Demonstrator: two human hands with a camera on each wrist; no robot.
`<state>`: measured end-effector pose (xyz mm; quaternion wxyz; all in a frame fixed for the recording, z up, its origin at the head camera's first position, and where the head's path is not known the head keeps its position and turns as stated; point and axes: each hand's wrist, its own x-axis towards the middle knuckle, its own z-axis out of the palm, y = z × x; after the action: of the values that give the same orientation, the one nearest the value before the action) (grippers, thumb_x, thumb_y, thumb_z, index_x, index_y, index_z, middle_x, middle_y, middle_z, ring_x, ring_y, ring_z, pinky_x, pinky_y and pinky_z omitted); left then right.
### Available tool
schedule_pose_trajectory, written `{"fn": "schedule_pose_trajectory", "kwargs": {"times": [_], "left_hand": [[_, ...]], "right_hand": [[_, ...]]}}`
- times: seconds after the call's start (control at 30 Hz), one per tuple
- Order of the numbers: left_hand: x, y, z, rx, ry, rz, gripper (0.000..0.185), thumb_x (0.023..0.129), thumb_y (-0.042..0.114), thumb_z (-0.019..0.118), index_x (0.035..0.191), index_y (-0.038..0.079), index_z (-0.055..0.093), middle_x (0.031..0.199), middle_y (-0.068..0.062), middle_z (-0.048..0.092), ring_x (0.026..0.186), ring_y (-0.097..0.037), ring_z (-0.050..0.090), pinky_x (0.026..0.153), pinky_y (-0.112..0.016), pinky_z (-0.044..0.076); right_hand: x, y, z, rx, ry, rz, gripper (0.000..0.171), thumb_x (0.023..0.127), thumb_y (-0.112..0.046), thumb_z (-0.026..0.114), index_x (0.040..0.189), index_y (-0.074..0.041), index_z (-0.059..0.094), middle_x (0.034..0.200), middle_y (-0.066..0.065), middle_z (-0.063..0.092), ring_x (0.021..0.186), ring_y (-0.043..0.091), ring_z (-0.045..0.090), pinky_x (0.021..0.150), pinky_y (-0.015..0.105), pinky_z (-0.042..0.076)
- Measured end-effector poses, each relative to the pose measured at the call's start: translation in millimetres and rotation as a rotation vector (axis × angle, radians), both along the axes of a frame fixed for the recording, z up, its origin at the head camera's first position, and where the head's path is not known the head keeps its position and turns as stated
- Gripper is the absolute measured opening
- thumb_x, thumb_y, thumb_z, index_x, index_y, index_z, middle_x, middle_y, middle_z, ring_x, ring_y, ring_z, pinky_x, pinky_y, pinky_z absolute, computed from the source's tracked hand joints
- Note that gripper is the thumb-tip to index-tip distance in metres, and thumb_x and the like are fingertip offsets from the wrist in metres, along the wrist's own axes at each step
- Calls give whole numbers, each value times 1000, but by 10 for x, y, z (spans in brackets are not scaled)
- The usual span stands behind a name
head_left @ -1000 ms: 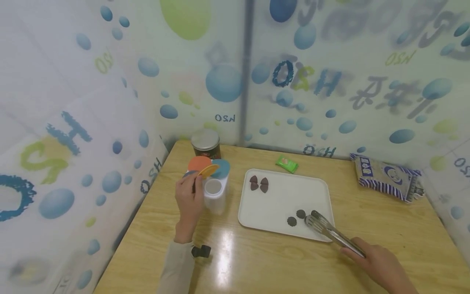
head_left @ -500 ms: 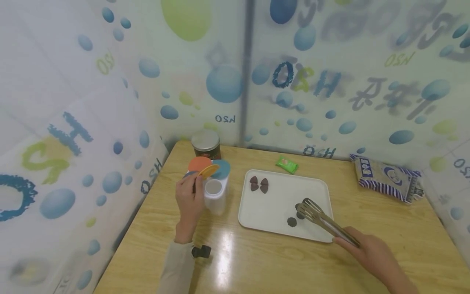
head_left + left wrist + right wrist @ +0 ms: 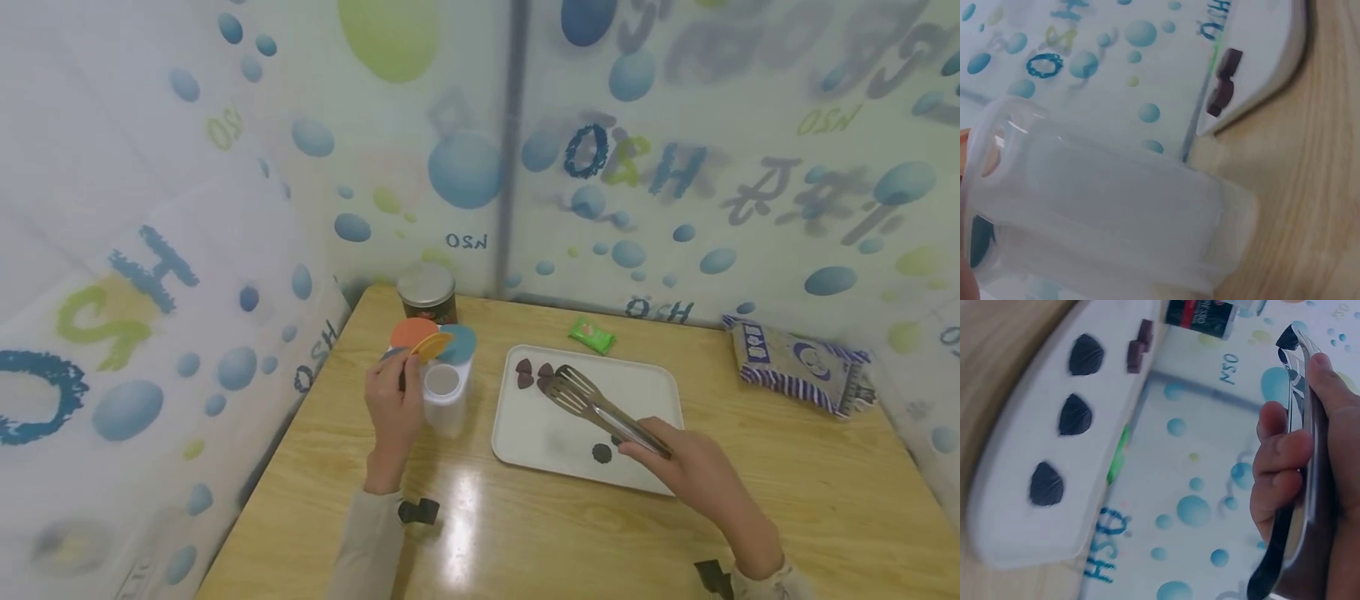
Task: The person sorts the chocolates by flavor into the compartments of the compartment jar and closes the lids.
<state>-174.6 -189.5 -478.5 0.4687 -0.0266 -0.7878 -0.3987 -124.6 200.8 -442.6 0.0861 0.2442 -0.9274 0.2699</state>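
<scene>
Gripping tongs (image 3: 592,404), right hand (image 3: 693,475) hovers over tray (image 3: 645,392)'s near edge; left hand (image 3: 393,408) clasps container (image 3: 444,400); tong tips hide pieces.

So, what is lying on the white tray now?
On the white tray lie brown heart-shaped pieces at the far left corner and dark round pieces near the front. The tongs, held by the right hand, cover some of them, so the count is uncertain.
</scene>
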Motion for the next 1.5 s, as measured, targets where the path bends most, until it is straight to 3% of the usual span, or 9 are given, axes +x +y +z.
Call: {"fn": "schedule_pose_trajectory", "kwargs": {"times": [0.13, 0.3, 0.63, 0.83, 1.3, 1.5], "left_hand": [[11, 1, 30, 18, -1, 16, 16, 93, 8, 63, 94, -6, 71, 94, -21, 74, 89, -40, 66, 83, -51, 45], [5, -4, 31, 4, 11, 24, 15, 93, 7, 63, 92, -6, 71, 90, -21, 74, 86, -39, 66, 82, -52, 45], [-29, 42, 9, 2, 13, 19, 15, 93, 7, 62, 91, -5, 70, 88, -19, 74, 83, -37, 66, 79, -49, 45], [-21, 34, 6, 10, 2, 20, 15, 94, 7, 62, 91, -4, 70, 88, -18, 74, 84, -36, 68, 80, -48, 44], [-20, 26, 9, 15, -12, 24, 17, 95, 9, 62, 91, -5, 70, 90, -19, 74, 86, -36, 69, 81, -49, 45], [-22, 30, 10, 7, -1, 31, 16, 94, 8, 63, 90, -6, 70, 89, -19, 74, 86, -37, 68, 80, -50, 45]], "right_hand": [[-140, -223, 67, -25, 30, 43, 18, 88, -27, 75, 104, -26, 66, 60, -20, 40, 49, -6, 28, 47, 18, 29], [-295, -555, 127, -30, -7, 116, 17, 91, -33, 71, 105, -25, 66, 63, -19, 46, 51, -4, 35, 51, 19, 34], [-505, -1043, 170, 23, 29, 207, 23, 90, -45, 69, 93, -23, 60, 62, -15, 45, 51, 0, 33, 50, 19, 31], [-516, -1126, 167, 29, 12, 214, 26, 89, -45, 70, 87, -23, 56, 61, -14, 47, 51, 1, 35, 49, 20, 32], [-499, -1088, 164, 67, -39, 186, 30, 89, -48, 69, 101, -21, 62, 63, -14, 51, 52, 2, 38, 50, 21, 34], [-457, -1000, 132, 83, -44, 159, 32, 87, -49, 70, 99, -21, 61, 62, -15, 46, 51, 0, 36, 49, 20, 31]]}}
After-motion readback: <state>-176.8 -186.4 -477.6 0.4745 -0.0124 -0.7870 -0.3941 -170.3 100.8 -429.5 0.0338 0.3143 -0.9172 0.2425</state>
